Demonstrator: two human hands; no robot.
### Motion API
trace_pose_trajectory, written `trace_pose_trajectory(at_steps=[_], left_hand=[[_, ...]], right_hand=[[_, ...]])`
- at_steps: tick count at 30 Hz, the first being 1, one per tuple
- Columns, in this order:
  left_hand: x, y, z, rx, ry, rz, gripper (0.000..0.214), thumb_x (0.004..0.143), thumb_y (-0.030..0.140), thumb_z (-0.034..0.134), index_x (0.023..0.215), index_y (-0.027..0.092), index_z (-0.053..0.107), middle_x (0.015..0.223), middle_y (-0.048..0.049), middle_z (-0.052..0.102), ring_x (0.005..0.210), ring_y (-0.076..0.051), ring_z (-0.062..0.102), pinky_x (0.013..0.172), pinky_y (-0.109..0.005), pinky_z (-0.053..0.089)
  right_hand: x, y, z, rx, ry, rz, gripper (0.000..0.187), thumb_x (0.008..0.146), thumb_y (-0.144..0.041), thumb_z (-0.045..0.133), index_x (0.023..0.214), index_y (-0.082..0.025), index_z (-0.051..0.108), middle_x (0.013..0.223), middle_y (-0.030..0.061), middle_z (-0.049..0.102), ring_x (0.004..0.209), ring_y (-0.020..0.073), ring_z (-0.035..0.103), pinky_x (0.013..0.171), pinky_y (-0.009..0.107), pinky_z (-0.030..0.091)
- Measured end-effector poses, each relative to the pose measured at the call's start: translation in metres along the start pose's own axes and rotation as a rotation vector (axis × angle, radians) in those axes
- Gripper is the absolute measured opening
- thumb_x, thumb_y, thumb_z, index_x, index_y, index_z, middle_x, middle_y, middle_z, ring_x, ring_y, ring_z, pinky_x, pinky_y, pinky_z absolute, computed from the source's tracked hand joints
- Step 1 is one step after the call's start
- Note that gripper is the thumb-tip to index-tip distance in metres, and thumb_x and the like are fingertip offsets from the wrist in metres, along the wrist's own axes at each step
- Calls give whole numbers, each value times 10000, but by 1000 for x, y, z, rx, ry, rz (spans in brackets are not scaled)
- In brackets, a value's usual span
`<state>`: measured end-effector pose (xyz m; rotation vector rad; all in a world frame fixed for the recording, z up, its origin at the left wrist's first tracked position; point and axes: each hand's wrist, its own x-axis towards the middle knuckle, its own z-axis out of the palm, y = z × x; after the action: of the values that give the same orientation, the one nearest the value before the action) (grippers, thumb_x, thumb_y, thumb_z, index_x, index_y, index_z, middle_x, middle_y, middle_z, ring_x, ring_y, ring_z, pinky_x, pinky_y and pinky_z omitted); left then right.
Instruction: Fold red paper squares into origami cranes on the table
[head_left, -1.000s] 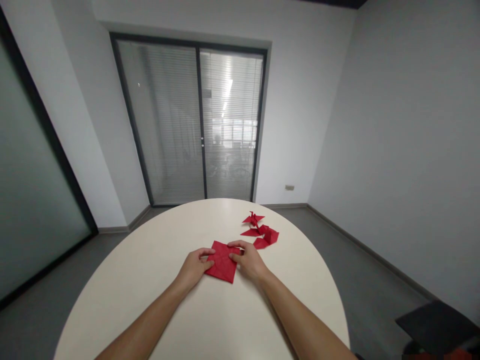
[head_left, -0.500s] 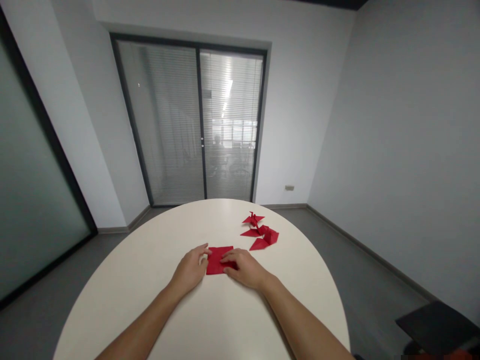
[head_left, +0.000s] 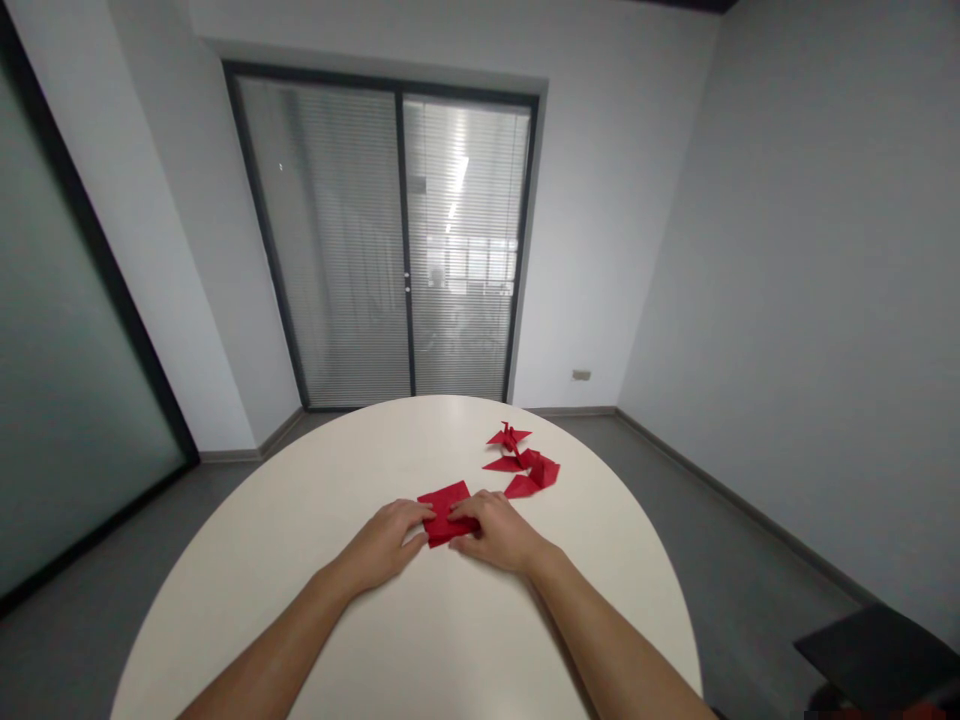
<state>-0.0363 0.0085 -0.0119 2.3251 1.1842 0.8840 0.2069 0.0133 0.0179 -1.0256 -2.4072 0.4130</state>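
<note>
A red square of paper (head_left: 446, 496) lies slightly turned on the table, between both hands. At its left edge, my left hand (head_left: 384, 545) has its fingertips on top and the thumb by the near corner, gripping the sheet. My right hand (head_left: 501, 534) covers the right part of the paper, fingers curled over it and thumb at the near edge. Just beyond the right hand sit folded red paper pieces: a paper crane (head_left: 509, 438) at the back, and nearer ones (head_left: 537, 475) with pointed wings, close together.
The round cream table (head_left: 315, 520) extends on all sides of the hands. Behind it stands a glass door with blinds (head_left: 337, 260). A dark flat object (head_left: 874, 650), perhaps a chair part, is at the lower right.
The red paper has turned counterclockwise and shifted a little to the right. My left hand has moved right onto its edge; my right hand stays on its right side.
</note>
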Motion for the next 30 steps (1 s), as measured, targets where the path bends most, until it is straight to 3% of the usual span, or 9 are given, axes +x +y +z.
trace_pose_trajectory(at_steps=[7,16,22,27,30], left_hand=[[7,12,3,1,89,-33,182,861,268,592,938,254,757,999,-74,734,977,-254,625,887,-333,451],[8,11,9,71,91,-54,227,918,306,528,947,230,740,979,-87,727,987,-254,613,894,-338,429],[9,11,18,178,140,-147,189,904,251,524,877,200,703,931,-88,704,934,-245,609,846,-335,434],[9,11,24,172,170,-193,140,856,194,574,952,204,676,981,-78,693,955,-238,604,866,-335,438],[8,10,25,100,191,-179,265,821,149,599,1071,214,657,1037,-78,692,994,-240,602,897,-342,438]], right_hand=[[0,4,4,57,35,20,191,874,-267,596,967,-224,756,919,45,748,869,218,636,764,286,417],[2,10,8,38,72,60,189,898,-253,563,854,-189,736,843,51,716,788,192,607,708,267,409],[2,18,12,31,66,105,210,880,-183,552,981,-199,736,951,68,730,877,208,626,773,285,431],[2,19,10,65,67,84,297,833,-97,556,1057,-198,722,997,71,720,915,213,628,817,296,454],[2,20,9,70,50,31,347,808,-42,532,1032,-204,742,1009,68,710,929,204,625,847,297,455]])
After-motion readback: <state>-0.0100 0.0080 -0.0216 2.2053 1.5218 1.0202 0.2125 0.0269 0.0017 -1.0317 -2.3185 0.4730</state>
